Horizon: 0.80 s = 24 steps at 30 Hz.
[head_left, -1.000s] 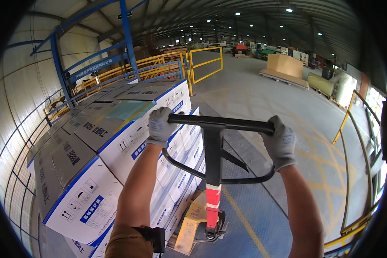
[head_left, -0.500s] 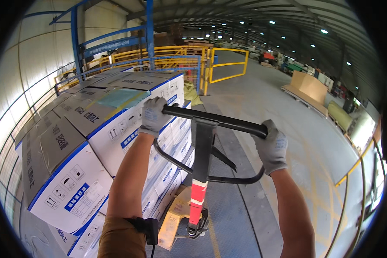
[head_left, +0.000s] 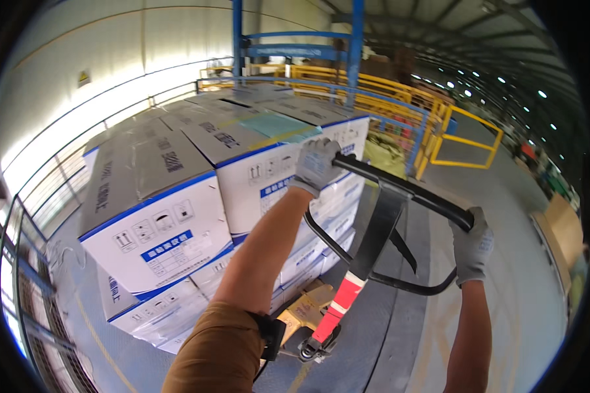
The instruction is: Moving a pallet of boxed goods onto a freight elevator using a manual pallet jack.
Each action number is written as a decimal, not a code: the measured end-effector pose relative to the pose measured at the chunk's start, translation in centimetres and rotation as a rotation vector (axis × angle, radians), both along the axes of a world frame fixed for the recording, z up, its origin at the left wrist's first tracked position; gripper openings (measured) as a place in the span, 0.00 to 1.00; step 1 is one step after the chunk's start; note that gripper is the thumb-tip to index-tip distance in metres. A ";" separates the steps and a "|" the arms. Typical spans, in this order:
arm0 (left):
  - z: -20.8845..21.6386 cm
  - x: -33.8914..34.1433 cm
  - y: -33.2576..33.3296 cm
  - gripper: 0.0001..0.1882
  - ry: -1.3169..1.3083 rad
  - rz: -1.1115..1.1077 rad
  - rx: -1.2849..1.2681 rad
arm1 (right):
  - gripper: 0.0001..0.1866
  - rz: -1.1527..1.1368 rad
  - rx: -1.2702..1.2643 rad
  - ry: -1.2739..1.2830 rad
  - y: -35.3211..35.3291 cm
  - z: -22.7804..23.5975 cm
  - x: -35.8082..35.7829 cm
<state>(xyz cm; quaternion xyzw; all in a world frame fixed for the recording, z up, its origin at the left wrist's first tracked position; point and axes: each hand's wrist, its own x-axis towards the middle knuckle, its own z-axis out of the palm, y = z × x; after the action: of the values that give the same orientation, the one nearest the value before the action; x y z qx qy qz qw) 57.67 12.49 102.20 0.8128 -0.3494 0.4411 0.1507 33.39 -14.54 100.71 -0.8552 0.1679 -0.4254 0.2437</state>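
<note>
Both my hands wear grey gloves and hold the black handle [head_left: 406,188] of a hand pallet truck. My left hand [head_left: 316,164] is wrapped round the handle's left end, close to the stacked boxes. The right end sits in the grip of my right hand [head_left: 473,245]. From the handle a tilted shaft with a red and white sleeve [head_left: 339,304] runs down to the wheel base [head_left: 318,347]. White cartons with blue edges [head_left: 160,242] stand stacked on the left, wrapped in clear film. A yellow part [head_left: 303,313] of the truck shows beside the lowest boxes.
Behind the stack are yellow railings [head_left: 465,141] and a blue steel frame [head_left: 355,52]. A yellow-green sack [head_left: 385,156] lies past the cartons. Dark mesh fencing [head_left: 36,308] runs along the left. At the far right stands a brown cardboard piece [head_left: 562,229].
The view has turned left, so cartons, railings and handle all appear farther right. More of the left wall and fence shows. Both hands keep their hold on the handle.
</note>
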 end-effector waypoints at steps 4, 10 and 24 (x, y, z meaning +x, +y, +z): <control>0.7 -0.6 1.0 0.15 0.078 0.072 -0.005 | 0.11 0.073 0.038 0.039 -1.5 -0.3 3.4; 1.1 1.7 3.6 0.14 -0.030 0.189 -0.029 | 0.13 0.200 -0.103 -0.075 -2.6 -0.2 10.2; 2.7 -6.0 2.8 0.09 0.092 0.677 -0.019 | 0.13 0.779 0.095 -0.052 -4.9 -1.3 27.2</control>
<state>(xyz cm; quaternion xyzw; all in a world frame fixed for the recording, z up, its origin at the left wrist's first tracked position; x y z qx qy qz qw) 51.64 15.26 104.85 0.9003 -0.0482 0.4322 0.0189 60.64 -19.45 99.42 -0.8315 -0.1563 -0.3145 0.4303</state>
